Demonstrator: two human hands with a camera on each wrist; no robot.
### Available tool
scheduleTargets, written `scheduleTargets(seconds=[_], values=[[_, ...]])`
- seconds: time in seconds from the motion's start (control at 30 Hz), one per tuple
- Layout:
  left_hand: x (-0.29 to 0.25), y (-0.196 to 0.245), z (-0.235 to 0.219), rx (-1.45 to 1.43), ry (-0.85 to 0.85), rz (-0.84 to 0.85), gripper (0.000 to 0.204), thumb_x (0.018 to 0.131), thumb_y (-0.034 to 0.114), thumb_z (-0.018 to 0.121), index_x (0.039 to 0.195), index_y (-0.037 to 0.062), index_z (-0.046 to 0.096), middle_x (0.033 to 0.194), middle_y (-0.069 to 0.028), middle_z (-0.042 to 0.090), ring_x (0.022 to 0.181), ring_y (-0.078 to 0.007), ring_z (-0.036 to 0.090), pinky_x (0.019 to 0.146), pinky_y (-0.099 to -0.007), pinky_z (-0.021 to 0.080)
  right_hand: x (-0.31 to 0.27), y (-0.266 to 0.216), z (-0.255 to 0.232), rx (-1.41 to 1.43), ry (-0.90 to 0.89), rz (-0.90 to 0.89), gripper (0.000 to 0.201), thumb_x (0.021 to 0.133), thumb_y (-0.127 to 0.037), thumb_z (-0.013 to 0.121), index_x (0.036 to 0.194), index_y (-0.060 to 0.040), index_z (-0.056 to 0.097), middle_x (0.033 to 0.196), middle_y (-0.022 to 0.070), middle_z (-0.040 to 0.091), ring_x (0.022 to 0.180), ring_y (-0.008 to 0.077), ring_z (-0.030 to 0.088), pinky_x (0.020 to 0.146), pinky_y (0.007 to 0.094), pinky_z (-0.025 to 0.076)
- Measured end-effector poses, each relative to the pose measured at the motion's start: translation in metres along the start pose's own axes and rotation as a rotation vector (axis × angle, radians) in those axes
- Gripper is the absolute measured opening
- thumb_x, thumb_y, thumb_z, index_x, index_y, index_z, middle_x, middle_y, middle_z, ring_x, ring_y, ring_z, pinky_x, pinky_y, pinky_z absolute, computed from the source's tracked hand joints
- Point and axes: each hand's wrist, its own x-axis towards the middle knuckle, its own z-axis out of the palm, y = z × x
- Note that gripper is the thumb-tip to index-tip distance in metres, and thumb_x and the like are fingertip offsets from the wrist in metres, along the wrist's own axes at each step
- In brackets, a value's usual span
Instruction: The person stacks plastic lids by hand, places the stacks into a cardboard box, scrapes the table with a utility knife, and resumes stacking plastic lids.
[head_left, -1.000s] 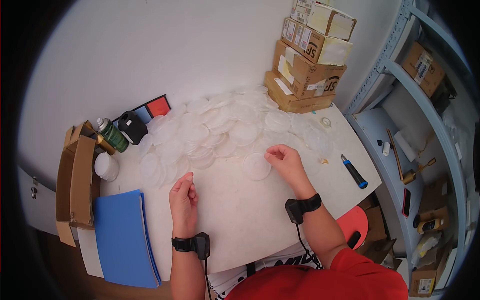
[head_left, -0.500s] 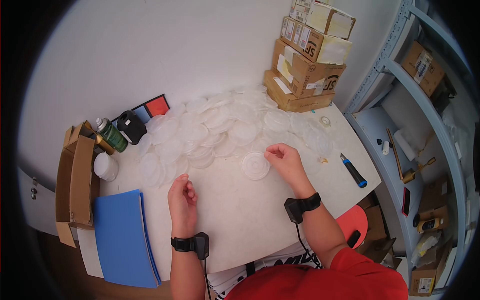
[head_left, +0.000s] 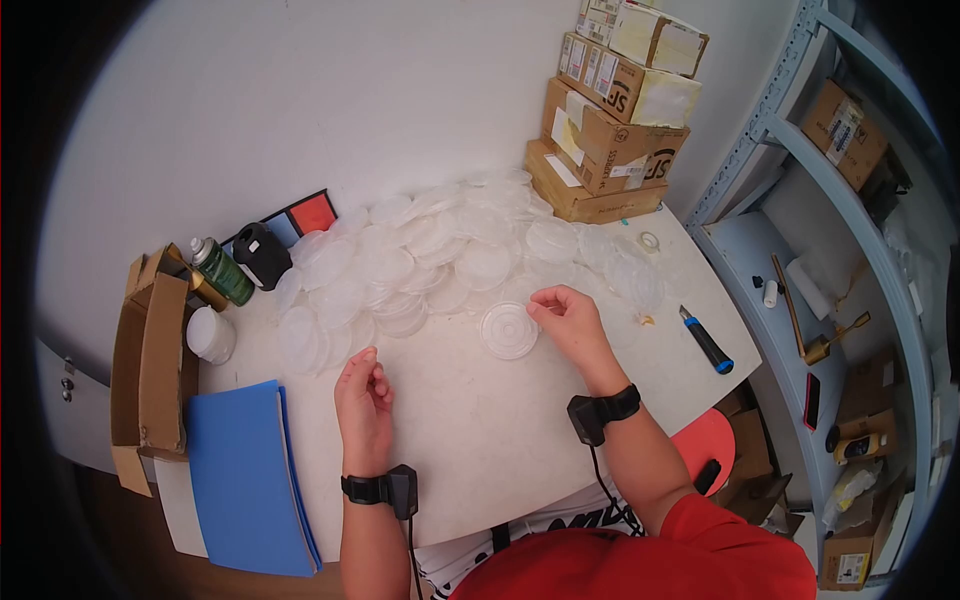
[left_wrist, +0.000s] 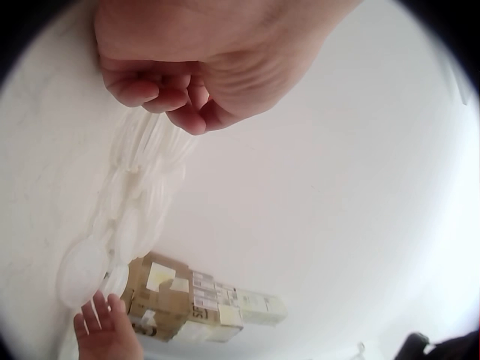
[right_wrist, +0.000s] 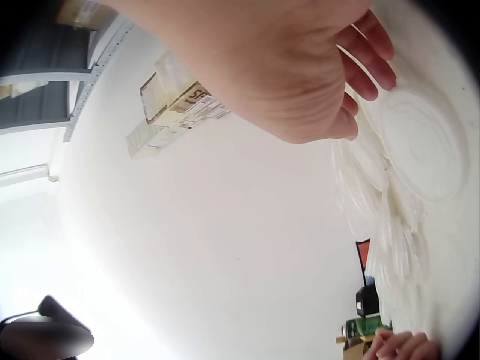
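In the head view a round clear plastic lid with ringed markings lies on the white table in front of a heap of similar lids. My right hand is at the lid's right edge, fingers loosely bent and fingertips at its rim. The right wrist view shows the same lid by the fingertips, with the thumb apart from it. My left hand hovers over the table's left part, near the heap's front. Its fingers are loosely curled, with nothing visible between them.
A blue folder, white jar, green spray can, black bottle and open carton stand left. A utility knife and tape roll lie right. Stacked cardboard boxes stand behind; shelving is beside the table.
My left hand has shifted slightly left, and its fingers have loosened a little. The right hand stays at the lid's edge, and the lid looks almost unmoved.
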Motion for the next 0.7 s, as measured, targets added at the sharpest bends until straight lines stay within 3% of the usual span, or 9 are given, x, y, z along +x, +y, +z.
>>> scheduleTargets(seconds=[0.7], values=[[0.0, -0.001, -0.001, -0.004, -0.007, 0.003, 0.018, 0.101, 0.02, 0.065, 0.113, 0.0078, 0.063, 0.08, 0.0044, 0.056, 0.065, -0.0049, 0.047, 0.058, -0.0214, 0.037, 0.004, 0.01, -0.002, -0.066, -0.007, 0.017, 0.025, 0.089, -0.019, 0.077, 0.103, 0.0003, 0.073, 0.094, 0.0094, 0.074, 0.082, 0.017, 0.067, 0.076, 0.0316, 0.054]])
